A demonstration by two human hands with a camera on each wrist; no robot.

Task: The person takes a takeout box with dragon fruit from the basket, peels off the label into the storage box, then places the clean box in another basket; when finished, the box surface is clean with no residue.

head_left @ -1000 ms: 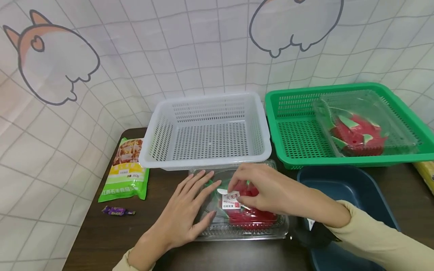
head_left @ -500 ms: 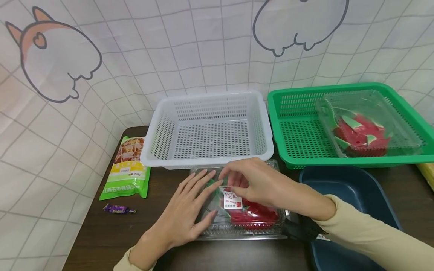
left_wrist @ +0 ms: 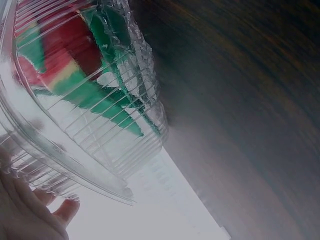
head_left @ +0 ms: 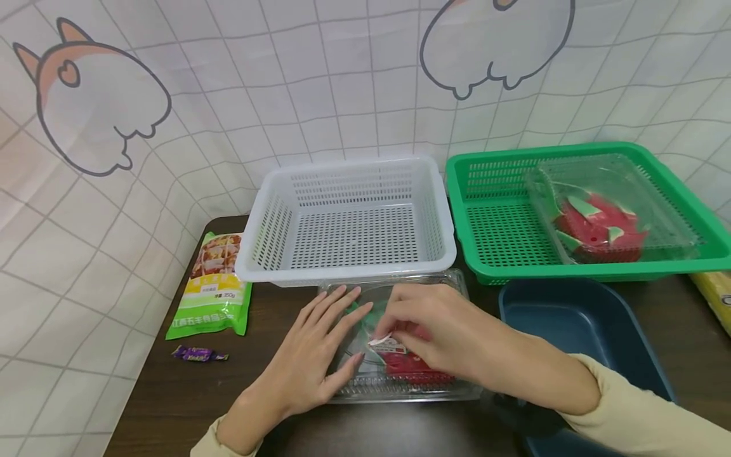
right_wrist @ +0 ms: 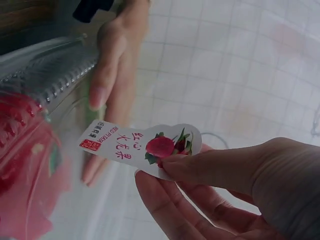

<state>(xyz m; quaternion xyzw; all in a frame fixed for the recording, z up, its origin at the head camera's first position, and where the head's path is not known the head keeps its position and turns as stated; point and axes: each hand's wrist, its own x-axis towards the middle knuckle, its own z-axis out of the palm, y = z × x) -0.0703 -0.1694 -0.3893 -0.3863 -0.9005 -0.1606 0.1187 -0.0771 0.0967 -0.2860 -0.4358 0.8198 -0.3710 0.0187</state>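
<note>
A clear plastic clamshell box (head_left: 400,398) lies on the table with a red-and-green dragon fruit (head_left: 415,369) inside. My left hand (head_left: 308,352) rests on the left of its lid, fingers spread. Over the box, my right hand (head_left: 445,330) pinches the top end of a white label (right_wrist: 122,145) between thumb and fingers. The label bears a dragon fruit picture and red lettering. Its lower end is close to the lid; whether it touches is hard to tell. The left wrist view shows the box's ribbed side (left_wrist: 107,125) and some fingers (left_wrist: 67,210) at its edge.
Behind the box stands a white basket (head_left: 345,276). A green basket (head_left: 474,254) at the right holds another boxed dragon fruit (head_left: 599,225). A blue basin (head_left: 571,317) sits below it. At the left lie a green food bag (head_left: 211,285) and a purple-wrapped candy (head_left: 198,354).
My right hand first rises slightly with the label's top end, then comes lower and toward me, bending the label and covering more of it. My left hand stays in place.
</note>
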